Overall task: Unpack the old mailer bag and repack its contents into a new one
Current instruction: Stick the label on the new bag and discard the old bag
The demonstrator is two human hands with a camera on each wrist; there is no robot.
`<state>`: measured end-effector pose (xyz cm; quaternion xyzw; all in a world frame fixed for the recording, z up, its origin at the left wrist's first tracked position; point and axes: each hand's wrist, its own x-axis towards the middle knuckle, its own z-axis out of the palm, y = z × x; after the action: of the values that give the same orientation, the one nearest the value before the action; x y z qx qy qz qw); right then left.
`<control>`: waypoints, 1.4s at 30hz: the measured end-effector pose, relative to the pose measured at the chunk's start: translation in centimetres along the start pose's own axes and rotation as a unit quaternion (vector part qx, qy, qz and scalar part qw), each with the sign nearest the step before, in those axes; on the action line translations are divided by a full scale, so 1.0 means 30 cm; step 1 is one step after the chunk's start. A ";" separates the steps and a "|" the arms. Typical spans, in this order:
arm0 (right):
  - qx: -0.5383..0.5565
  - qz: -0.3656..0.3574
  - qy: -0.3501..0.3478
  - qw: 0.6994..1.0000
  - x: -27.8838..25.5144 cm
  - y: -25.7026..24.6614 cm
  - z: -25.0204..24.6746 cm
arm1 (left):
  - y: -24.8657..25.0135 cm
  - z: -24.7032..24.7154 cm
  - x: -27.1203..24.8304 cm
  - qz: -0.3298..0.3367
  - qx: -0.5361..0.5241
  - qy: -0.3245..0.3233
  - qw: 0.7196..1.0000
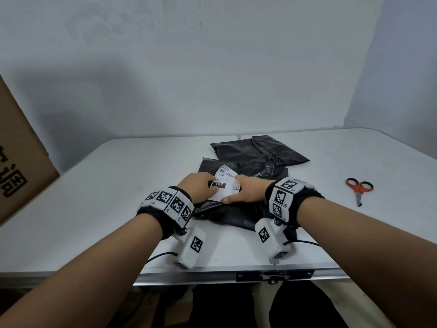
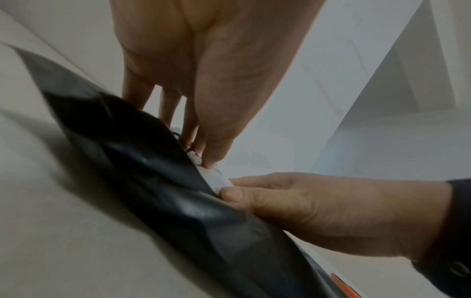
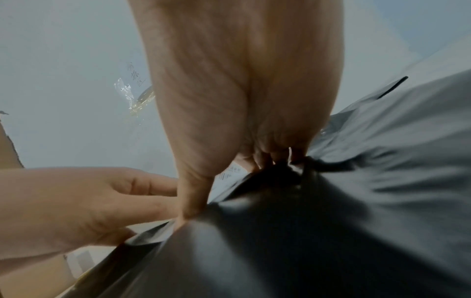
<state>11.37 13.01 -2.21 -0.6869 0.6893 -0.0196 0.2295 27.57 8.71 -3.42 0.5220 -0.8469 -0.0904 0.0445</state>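
Note:
A black mailer bag (image 1: 224, 216) lies near the table's front, with a white shipping label (image 1: 223, 178) on top. My left hand (image 1: 201, 188) rests its straight fingers on the label's left edge. My right hand (image 1: 246, 192) lies flat on the label's right side, thumb along its lower edge. In the left wrist view the left hand (image 2: 203, 80) touches the bag (image 2: 153, 171) and label (image 2: 216, 181), with the right hand (image 2: 318, 211) alongside. In the right wrist view the right hand (image 3: 242, 90) presses the bag (image 3: 305, 221) beside the label (image 3: 226, 175). A second black mailer bag (image 1: 260, 150) lies behind.
Red-handled scissors (image 1: 359, 188) lie on the white table (image 1: 118, 185) to the right. A cardboard box (image 1: 19, 162) stands at the left edge. A metal latch (image 1: 274, 276) sits on the table's front edge, and a wall is close behind.

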 end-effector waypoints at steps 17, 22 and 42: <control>-0.139 -0.099 0.037 0.985 -0.049 -0.020 0.105 | 0.073 -0.002 0.070 0.046 0.021 -0.120 0.992; -0.157 -0.093 0.020 0.983 -0.055 -0.032 0.097 | 0.055 -0.007 0.086 0.036 0.052 -0.161 0.985; 0.015 -0.119 0.094 0.988 -0.071 0.006 -0.034 | -0.060 -0.023 0.052 0.019 -0.078 -0.086 0.993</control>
<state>10.75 14.77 -0.75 -0.7553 0.6212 -0.1218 0.1697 28.56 6.45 -3.12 0.4910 -0.8478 -0.1999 0.0133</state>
